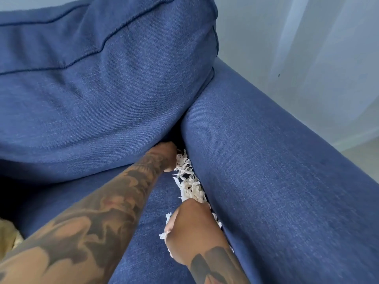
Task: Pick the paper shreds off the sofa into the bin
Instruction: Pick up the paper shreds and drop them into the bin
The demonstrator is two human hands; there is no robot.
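A blue fabric sofa (266, 160) fills the view, with its back cushion (92, 89) at the far left and its armrest (276, 181) running down the right side. The paper shreds (189, 182), pale cream and white strips, lie in a narrow line along the right edge of the seat, packed into the crease where the seat meets the armrest. The line runs from the far corner, under the back cushion, down toward the near edge.

The left hand (167, 156) reaches across the seat on a tattooed forearm to the far end of that line. It touches the top of the shreds just beside the dark gap under the cushion. Its fingers are turned away from the camera, so I cannot tell whether they are curled round any paper.

The right hand (190, 224) sits at the near end of the line, against the armrest. Its fingers are curled downward and a few white strips stick out at its left side, so it seems to be gripping a small clump of shreds.

A bit of yellowish cloth (8, 236) shows at the left edge of the seat. A pale wall (307, 48) stands behind the armrest.
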